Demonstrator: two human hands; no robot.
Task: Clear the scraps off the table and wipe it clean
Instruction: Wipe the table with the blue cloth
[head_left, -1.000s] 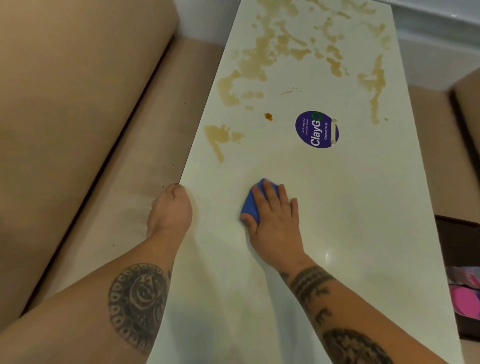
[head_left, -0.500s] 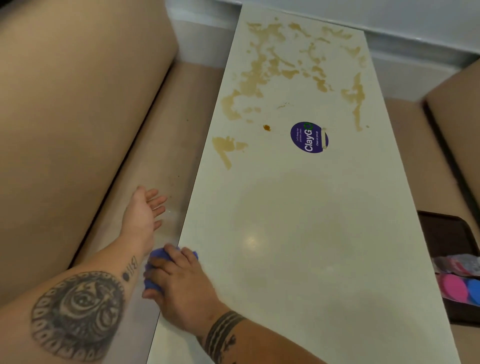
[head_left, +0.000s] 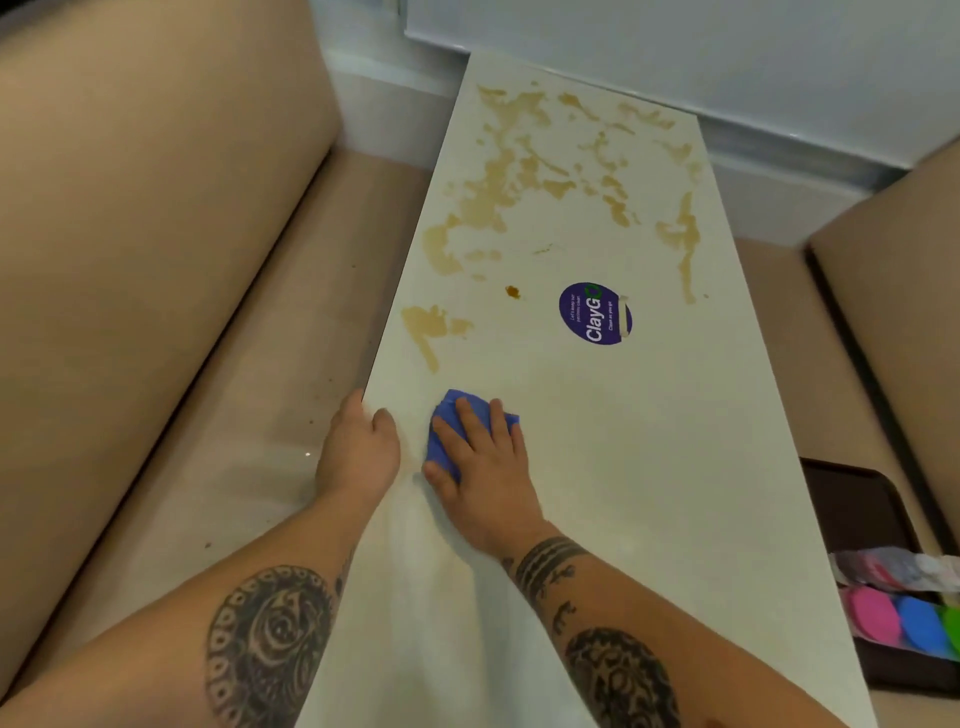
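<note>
Right hand (head_left: 480, 467) lies flat, fingers straight, pressing a blue cloth (head_left: 447, 431) onto the table (head_left: 649, 493) near its left edge, so that grip is relaxed, not clenched; left hand (head_left: 358, 452) is curled over the table's edge just beside it, bracing; cloth looks soft, light and floppy, so I'd guess palm pressure from above beats pinching a corner; further up, a purple ClayGo sticker (head_left: 595, 313), a small brown crumb (head_left: 512, 292), then big tan spill stains (head_left: 514, 171) across the far end, not yet wiped.
</note>
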